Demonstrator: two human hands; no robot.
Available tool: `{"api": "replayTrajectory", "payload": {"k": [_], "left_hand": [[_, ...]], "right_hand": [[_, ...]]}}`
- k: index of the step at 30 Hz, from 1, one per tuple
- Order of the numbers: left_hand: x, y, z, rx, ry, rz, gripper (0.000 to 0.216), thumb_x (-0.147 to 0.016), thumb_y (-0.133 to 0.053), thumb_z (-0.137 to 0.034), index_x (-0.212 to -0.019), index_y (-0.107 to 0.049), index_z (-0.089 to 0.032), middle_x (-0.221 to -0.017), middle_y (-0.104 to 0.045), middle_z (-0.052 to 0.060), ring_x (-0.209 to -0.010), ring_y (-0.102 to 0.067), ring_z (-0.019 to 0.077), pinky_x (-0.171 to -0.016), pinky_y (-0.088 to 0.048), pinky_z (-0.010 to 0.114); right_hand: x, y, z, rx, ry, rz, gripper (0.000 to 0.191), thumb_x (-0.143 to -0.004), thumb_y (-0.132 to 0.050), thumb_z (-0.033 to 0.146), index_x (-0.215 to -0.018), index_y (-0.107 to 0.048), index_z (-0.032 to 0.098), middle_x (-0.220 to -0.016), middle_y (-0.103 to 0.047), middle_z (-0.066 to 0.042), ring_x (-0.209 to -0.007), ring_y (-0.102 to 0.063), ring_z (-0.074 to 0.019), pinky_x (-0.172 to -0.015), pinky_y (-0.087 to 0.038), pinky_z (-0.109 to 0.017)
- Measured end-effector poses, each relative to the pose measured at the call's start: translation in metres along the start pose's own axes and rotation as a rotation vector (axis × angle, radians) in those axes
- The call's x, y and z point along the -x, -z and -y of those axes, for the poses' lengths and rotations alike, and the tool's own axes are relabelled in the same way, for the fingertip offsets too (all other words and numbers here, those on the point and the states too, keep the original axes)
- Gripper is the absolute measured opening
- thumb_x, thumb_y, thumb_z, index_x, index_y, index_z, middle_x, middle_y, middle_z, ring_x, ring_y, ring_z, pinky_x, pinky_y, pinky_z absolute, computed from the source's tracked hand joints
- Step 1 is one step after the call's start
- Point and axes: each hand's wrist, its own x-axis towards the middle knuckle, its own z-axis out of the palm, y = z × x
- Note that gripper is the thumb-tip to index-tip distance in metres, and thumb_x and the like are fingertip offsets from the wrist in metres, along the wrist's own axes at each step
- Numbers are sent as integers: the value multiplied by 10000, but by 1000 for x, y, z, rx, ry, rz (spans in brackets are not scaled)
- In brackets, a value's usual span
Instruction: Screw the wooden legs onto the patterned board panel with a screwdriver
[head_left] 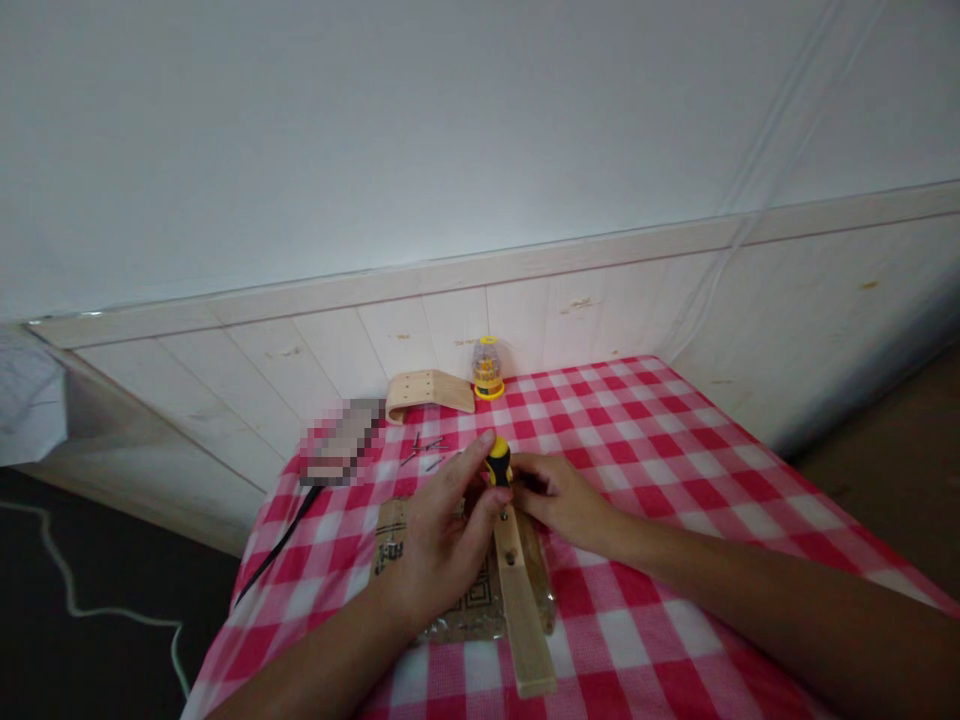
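Note:
My left hand [442, 535] has its fingers and thumb closed around the yellow-and-black handle of a screwdriver [499, 465]. The screwdriver stands nearly upright over the far part of a long wooden piece [523, 615], which has holes along its face. Against the far right side of that wood, my right hand [566, 500] curls its fingers and steadies it; its fingertips are partly hidden. Under the wood lies a brown package [390, 570] with black print and shiny clear wrapping. The screwdriver's tip is hidden from view.
Several dark screws [424, 447] lie beyond my left hand. A bent wooden piece [427, 390] and a yellow-based clear container [488, 370] stand near the wall. At left is a pixelated flat object [343, 440] with a black cable [281, 540]. A red-and-white checked cloth [660, 480] covers the table.

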Motion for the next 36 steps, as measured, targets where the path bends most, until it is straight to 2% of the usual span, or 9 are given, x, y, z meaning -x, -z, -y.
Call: {"api": "replayTrajectory", "payload": {"k": [7, 14, 20, 36], "left_hand": [[8, -5, 9, -21, 82, -22, 559, -874, -748, -257, -1397, -549, -269, -1108, -708, 57, -797, -651, 143, -688, -581, 259], [4, -4, 5, -15, 98, -35, 521, -905, -710, -260, -1400, -546, -265, -1129, -719, 62, -882, -678, 165, -758, -592, 286], [2, -3, 2, 25, 108, -12, 538, -910, -703, -228, -1421, -541, -271, -1008, -695, 37, -763, -602, 132, -681, -540, 243], [0, -3, 2, 93, 118, 29, 616, -927, -669, -196, -1496, -466, -316, -964, -633, 17, -737, -542, 119, -666, -501, 240]], "right_hand": [[0, 1, -1, 26, -6, -10, 132, -877, -648, 242, -965, -730, 189, -873, -741, -38, -787, -672, -195, -751, -530, -317], [0, 1, -2, 39, 22, -13, 129, -893, -645, 286, -946, -715, 192, -885, -736, -42, -814, -682, -204, -808, -543, -348], [0, 1, -1, 64, 1, -9, 152, -920, -638, 317, -950, -727, 197, -854, -740, -40, -804, -685, -203, -805, -555, -352], [1, 1, 0, 87, -10, -4, 163, -930, -620, 275, -1005, -738, 194, -943, -761, -58, -871, -699, -212, -827, -555, -355]]}}
